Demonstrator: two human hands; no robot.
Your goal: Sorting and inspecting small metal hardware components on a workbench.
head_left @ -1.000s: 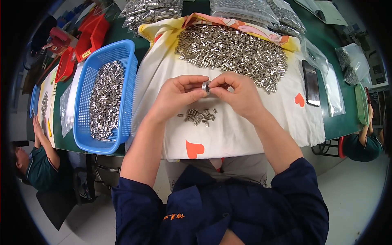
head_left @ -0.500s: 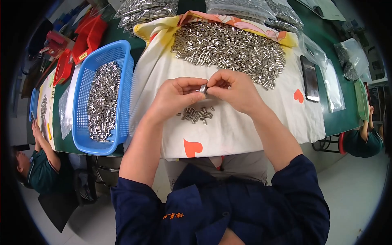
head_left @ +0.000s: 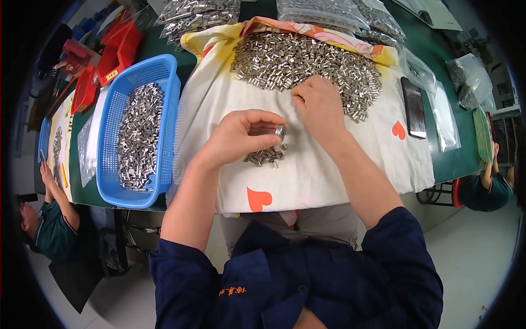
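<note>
Centre of frame: round metal piece (head_left: 280,131) sits at the fingertips of the left hand (head_left: 240,136), pinched between thumb and forefinger. Right hand (head_left: 323,107), higher and right of centre, has its fingers curled in at the lower edge of the large pile (head_left: 285,60); cannot tell whether it grips a part. Metal piece: silvery, rounded, shiny; finer detail too small to read. Pile parts are short, bright metal cylinders. Similar parts form a small heap (head_left: 267,159) just below the left hand, whose thumb partly covers it. Right hand hides some of the large pile. White cloth (head_left: 312,186) with red hearts lies under both. Blue basket (head_left: 170,104), left of frame, holds more cylinders; dark phone (head_left: 415,107) at right; filled clear bags (head_left: 320,11) along the top.
</note>
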